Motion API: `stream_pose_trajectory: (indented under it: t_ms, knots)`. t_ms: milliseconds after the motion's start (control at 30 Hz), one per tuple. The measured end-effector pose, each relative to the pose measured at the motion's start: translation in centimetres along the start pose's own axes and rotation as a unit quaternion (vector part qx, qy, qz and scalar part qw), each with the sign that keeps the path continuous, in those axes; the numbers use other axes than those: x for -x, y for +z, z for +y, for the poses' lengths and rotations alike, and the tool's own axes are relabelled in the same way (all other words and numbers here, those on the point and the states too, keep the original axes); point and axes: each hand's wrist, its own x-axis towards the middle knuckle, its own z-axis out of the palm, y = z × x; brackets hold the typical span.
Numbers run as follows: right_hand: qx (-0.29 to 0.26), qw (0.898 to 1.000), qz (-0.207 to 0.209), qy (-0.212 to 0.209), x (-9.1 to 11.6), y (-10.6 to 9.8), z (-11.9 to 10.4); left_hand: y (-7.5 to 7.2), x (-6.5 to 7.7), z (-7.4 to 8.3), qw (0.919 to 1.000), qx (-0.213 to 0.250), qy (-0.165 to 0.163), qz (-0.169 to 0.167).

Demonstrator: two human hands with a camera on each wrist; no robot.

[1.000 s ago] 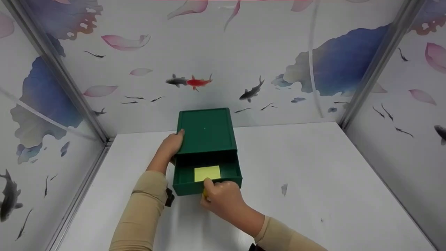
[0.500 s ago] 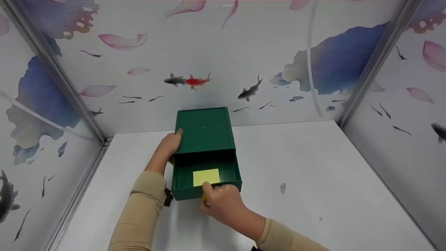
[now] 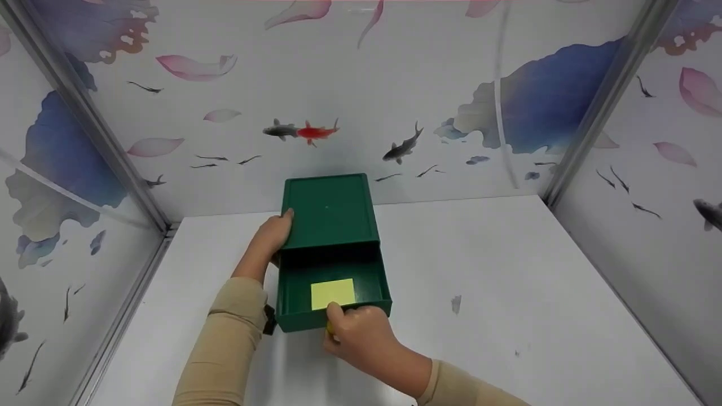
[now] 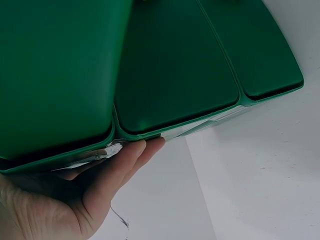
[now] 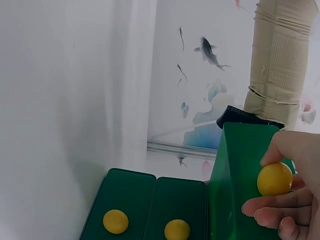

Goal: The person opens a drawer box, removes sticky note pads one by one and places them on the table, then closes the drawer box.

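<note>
A green drawer cabinet [image 3: 330,210] stands on the white table against the back wall. Its top drawer [image 3: 302,321] is pulled out towards me, with a yellow sheet of paper [image 3: 333,294] lying inside near the front. My right hand [image 3: 366,337] pinches the drawer's round yellow knob [image 5: 275,179] between thumb and fingers. At the cabinet's left side rests my left hand [image 3: 275,232], its thumb by the top edge. The left wrist view shows the fingers [image 4: 120,170] fairly straight against that side.
Two lower drawers, a middle one [image 4: 175,65] and a bottom one [image 4: 265,55], are closed; each has a yellow knob [image 5: 177,230]. The white tabletop [image 3: 479,282] extends right of the cabinet. Panels printed with fish and petals [image 3: 361,84] enclose the table.
My right hand has moved towards me, drawing the top drawer further out with the paper in it. The left hand keeps its place on the cabinet's side. The view has shifted slightly.
</note>
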Motion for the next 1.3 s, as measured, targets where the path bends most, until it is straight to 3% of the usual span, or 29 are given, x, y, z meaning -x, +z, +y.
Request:
stream_pose_trajectory:
  t_ms: [1300]
  knots:
    - [0.024, 0.998, 0.011, -0.054, 1.6, -0.7, -1.7, -0.2, 0.2, -0.1, 0.9997, -0.011, 0.02, -0.001]
